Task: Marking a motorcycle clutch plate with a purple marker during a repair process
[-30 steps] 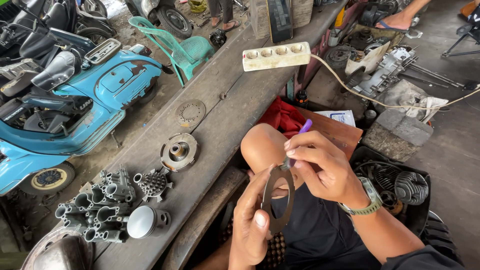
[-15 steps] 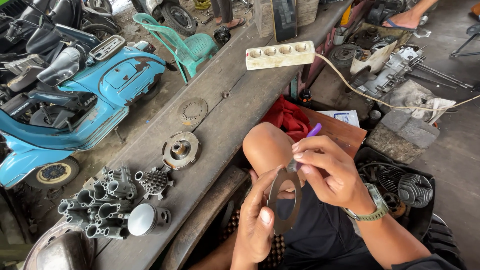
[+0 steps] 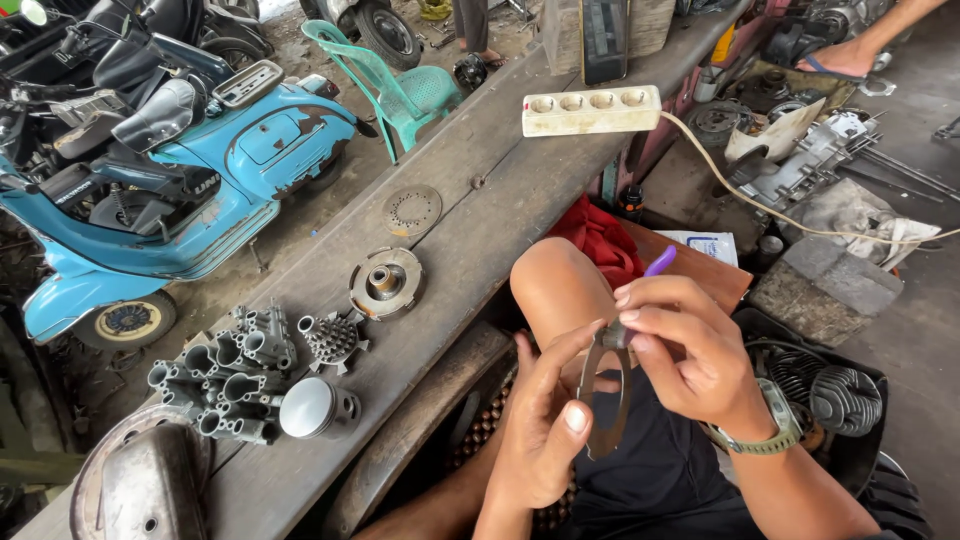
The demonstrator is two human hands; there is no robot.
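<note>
My left hand (image 3: 545,425) holds a thin dark metal ring plate (image 3: 606,402) upright above my lap, thumb on its lower edge. My right hand (image 3: 690,345) pinches a small purple-handled tool (image 3: 659,262) against the top of the ring. A watch sits on my right wrist. My bare knee (image 3: 555,280) rises just behind both hands.
A long wooden bench (image 3: 480,215) holds a round clutch hub (image 3: 385,282), a perforated disc (image 3: 411,210), a cluster of grey engine castings (image 3: 225,375), a piston (image 3: 318,408) and a white power strip (image 3: 591,110). A blue scooter (image 3: 170,190) and green plastic chair (image 3: 390,85) stand left. Another person's foot (image 3: 850,55) is far right.
Both hands with the ring plate have shifted slightly; the view moved a little. The grip on the ring and tool is the same.
</note>
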